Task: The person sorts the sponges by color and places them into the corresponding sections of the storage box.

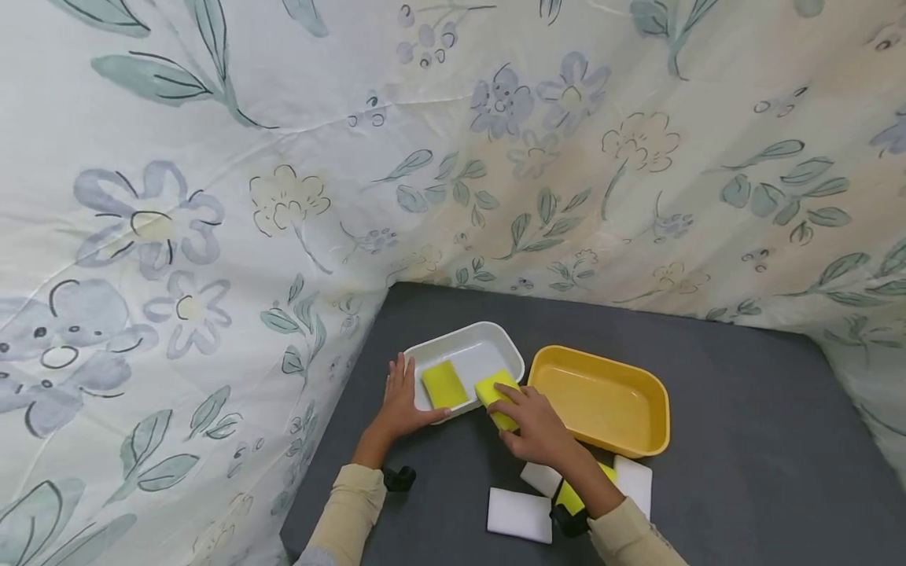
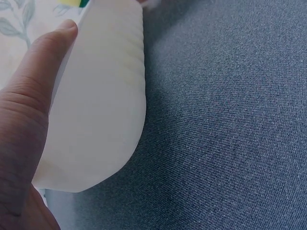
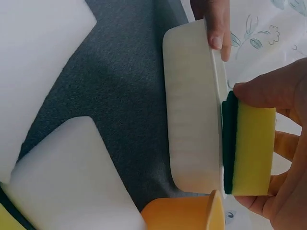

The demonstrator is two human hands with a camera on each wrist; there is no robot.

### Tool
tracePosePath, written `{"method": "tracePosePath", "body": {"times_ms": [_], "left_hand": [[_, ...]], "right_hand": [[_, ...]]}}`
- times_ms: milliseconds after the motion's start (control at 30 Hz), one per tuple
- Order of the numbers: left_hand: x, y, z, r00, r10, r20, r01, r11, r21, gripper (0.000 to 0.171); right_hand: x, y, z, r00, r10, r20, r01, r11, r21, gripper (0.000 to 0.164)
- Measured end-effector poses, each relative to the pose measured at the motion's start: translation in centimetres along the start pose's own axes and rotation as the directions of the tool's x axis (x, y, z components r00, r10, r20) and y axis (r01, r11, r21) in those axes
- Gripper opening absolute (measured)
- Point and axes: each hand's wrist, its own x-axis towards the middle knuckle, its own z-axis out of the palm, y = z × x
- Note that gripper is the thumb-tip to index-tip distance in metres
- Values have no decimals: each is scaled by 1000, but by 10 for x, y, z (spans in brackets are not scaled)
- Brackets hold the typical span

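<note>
A white rectangular tub (image 1: 488, 338) stands on the dark table, a yellow sponge (image 1: 444, 384) lying inside it at the left. My left hand (image 1: 402, 405) rests at the tub's left end, fingers along the outside and thumb stretched over the near rim; in the left wrist view the thumb (image 2: 36, 76) lies straight along the rim. My right hand (image 1: 534, 424) pinches a second yellow sponge (image 3: 255, 148) with a dark green scouring side. That sponge is at the tub's near right rim, green side toward the tub.
Just right of the white tub stands a yellow tub (image 1: 602, 397). Nearer me lie a white sponge block (image 1: 520, 515), another white block (image 1: 541, 478), a third white block (image 1: 635, 483) and a yellow sponge (image 1: 570, 498), partly under my right forearm. Floral cloth (image 1: 495, 196) hangs behind.
</note>
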Motion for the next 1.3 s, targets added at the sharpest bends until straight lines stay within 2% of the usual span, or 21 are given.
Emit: {"method": "tracePosePath", "body": {"times_ms": [167,233,467,567,867,1100,1300], "left_hand": [[0,1,0,1000,9,-3,-9,1000,6,131],[-1,2,-1,1000,21,-15,-21,1000,0,130],[-3,6,-3,1000,-17,20,16,999,35,128],[-3,7,-3,1000,-20,14,19,999,27,127],[-3,7,-3,1000,-19,1,19,999,26,128],[-3,9,-2,1000,-17,-3,17,999,39,128],[-3,8,-3,1000,-11,-7,11,999,38,127]], "right_hand": [[1,1,-1,995,95,29,-97,994,49,62],[1,2,-1,992,117,37,-120,991,61,66],[7,6,2,999,16,-42,-17,1000,-8,49],[10,8,3,997,-19,-78,17,1000,-20,46],[18,12,10,990,-26,-140,23,1000,-21,43],[24,16,15,973,-42,-225,34,999,-43,38],[27,18,19,966,-40,-256,30,999,-41,35]]}}
